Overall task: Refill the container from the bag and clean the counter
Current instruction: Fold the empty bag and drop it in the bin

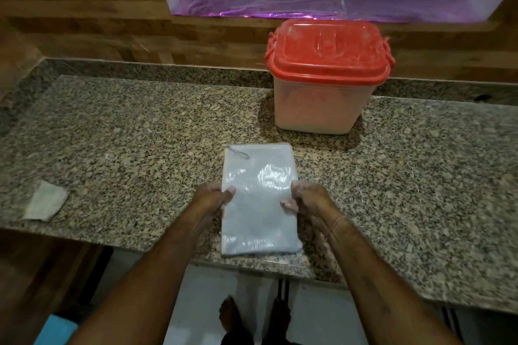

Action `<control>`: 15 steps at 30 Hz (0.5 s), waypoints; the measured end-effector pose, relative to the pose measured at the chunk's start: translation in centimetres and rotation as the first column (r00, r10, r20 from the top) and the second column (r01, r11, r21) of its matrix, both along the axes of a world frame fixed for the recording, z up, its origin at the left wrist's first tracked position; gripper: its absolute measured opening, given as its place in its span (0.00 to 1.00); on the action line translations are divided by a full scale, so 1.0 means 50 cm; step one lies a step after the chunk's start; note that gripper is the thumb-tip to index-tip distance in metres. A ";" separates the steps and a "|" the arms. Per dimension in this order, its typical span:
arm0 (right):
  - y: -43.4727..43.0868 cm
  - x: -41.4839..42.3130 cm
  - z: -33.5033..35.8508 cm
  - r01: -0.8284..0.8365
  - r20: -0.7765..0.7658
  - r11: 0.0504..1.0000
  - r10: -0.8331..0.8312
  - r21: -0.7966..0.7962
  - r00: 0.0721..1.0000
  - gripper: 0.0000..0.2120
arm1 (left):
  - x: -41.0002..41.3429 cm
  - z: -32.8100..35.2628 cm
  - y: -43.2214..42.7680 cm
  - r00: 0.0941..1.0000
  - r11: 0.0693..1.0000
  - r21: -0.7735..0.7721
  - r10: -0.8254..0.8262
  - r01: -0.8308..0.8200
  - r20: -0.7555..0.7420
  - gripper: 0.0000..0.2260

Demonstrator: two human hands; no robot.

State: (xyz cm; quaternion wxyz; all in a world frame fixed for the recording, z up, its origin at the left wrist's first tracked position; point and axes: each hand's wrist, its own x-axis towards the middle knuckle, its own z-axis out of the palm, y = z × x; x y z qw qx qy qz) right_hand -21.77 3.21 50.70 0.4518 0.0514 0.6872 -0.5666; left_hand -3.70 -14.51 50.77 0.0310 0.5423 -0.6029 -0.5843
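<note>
While the red lid (328,53) is still on the container (322,109), no refilling can start; judged step: readying the bag (259,221). It lies flat on the speckled granite desk (140,134), just in front of the container. Left hand (213,199) and right hand (308,201) pinch its long edges, fingers (288,203) clamped on glossy plastic. Next: lid off, bag opened. Container boxy, translucent. Pale folded cloth (46,201), possibly paper, far left of the container.
</note>
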 end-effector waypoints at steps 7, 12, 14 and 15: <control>-0.103 -0.023 0.105 -0.066 -0.255 0.982 0.020 -0.174 0.967 0.14 | -0.018 0.131 -0.053 0.953 0.968 -0.152 0.153 -0.198 -0.261 0.13; -0.067 0.040 0.007 -0.231 -0.392 0.951 0.297 0.207 0.871 0.29 | 0.054 0.035 0.001 0.978 0.968 -0.144 0.202 -0.208 -0.056 0.19; -0.039 0.072 -0.032 -0.253 -0.399 0.919 0.363 0.302 0.842 0.28 | 0.083 -0.005 0.030 0.978 0.972 -0.143 0.198 -0.186 0.071 0.20; -0.026 0.086 -0.048 -0.234 -0.390 0.925 0.342 0.299 0.855 0.26 | 0.095 -0.020 0.044 0.974 0.975 -0.138 0.193 -0.177 0.119 0.18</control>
